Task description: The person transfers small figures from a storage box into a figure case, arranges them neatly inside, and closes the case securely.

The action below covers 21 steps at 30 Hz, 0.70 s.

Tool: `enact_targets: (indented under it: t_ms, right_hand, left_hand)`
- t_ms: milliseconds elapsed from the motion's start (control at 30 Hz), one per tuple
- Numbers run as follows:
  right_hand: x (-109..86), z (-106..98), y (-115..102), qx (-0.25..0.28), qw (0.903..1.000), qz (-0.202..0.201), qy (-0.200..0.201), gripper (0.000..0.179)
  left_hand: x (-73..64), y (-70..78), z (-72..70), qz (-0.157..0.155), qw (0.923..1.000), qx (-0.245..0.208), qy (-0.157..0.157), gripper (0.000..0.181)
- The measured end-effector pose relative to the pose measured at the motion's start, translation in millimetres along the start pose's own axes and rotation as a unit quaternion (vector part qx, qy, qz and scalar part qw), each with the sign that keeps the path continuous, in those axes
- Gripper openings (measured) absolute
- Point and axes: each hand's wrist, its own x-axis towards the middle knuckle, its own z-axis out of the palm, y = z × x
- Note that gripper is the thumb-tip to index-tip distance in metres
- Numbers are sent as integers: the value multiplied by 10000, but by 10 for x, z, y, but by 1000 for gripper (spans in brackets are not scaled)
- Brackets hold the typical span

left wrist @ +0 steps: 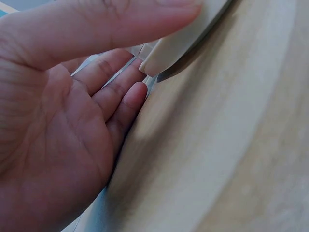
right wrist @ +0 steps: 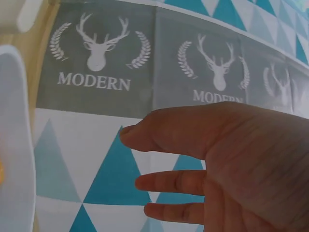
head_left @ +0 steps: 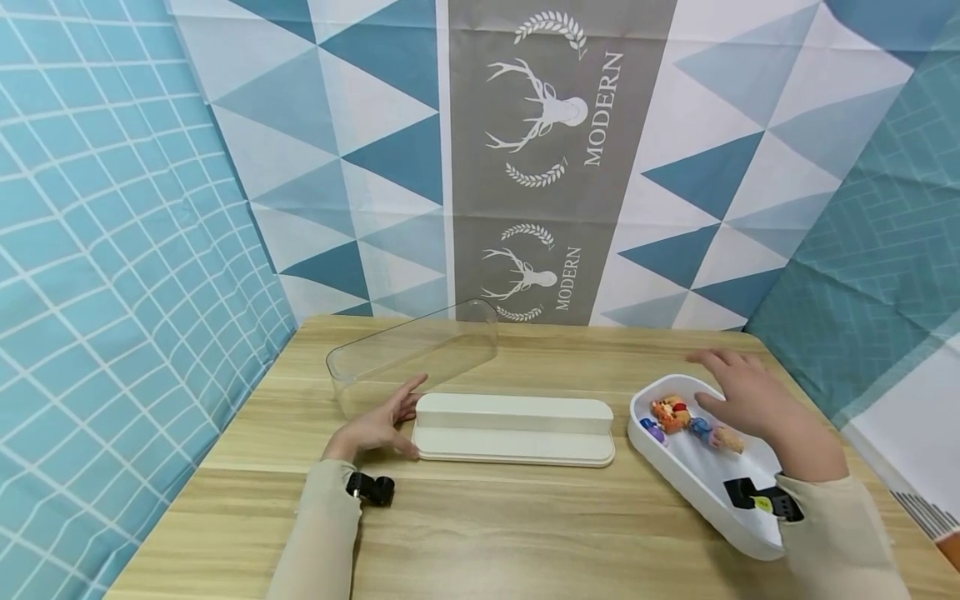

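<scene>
In the head view, my left hand is at the left end of a cream stepped piece, possibly a lid or base. Its thumb lies by the near corner and its other fingers by the far one, fairly straight. The left wrist view shows the left hand against the cream edge. Over a white rounded tray hovers my right hand, fingers spread and holding nothing. Small colourful figurines lie in the tray. The right wrist view shows the right hand apart from the tray's rim.
A clear rectangular cover stands behind the left hand on the wooden table. Patterned cloth hangs behind the table, with tiled-pattern cloth on the left and a green one on the right.
</scene>
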Motion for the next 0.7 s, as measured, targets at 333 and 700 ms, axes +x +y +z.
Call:
enact_targets:
  t_ms: [333, 700]
  right_hand:
    - [68, 112, 119, -531, 9980, -294, -154, 49]
    - [118, 279, 281, -1054, 9896, -960, -204, 52]
  left_hand:
    - [5, -2, 20, -65, 9999, 133, 48, 124]
    - [8, -20, 4, 51, 10000, -50, -33, 123]
